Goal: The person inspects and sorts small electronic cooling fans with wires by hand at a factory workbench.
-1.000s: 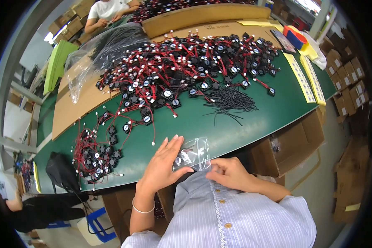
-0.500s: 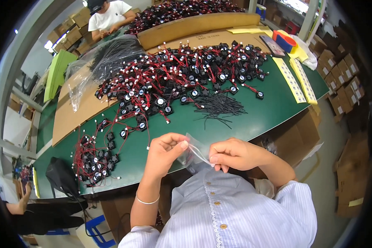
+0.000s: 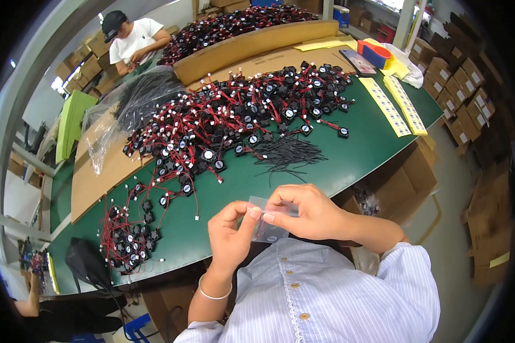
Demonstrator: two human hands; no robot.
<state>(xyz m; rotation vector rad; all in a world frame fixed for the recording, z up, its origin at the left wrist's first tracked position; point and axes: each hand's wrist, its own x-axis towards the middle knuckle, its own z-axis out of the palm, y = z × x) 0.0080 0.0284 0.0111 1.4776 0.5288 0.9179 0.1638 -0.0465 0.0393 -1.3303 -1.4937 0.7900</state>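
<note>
A small clear plastic bag (image 3: 262, 233) hangs between my hands at the table's near edge. My left hand (image 3: 230, 233) pinches the bag's upper edge between thumb and fingers. Close beside it, my right hand (image 3: 310, 212) pinches the same edge, the two thumbs nearly touching. Something dark with a pale round spot shows through the bag's lower part, too unclear to name. Beyond my hands lies a bundle of thin black ties (image 3: 289, 153). Behind that spreads a large heap of small black fans (image 3: 240, 108) with red wires and white connectors.
A smaller fan group (image 3: 133, 243) lies at the left beside a black bag-like object (image 3: 86, 263). Yellow label strips (image 3: 385, 107), a phone (image 3: 357, 62) and a red-and-blue tape roll (image 3: 375, 55) lie at right. An open carton (image 3: 409, 177) stands below the edge. A co-worker (image 3: 136, 40) sits far left.
My right hand has moved left along the bag's edge to meet my left hand. The white edge strip that stretched between them is now between touching-close fingertips. The whole view has shifted slightly.
</note>
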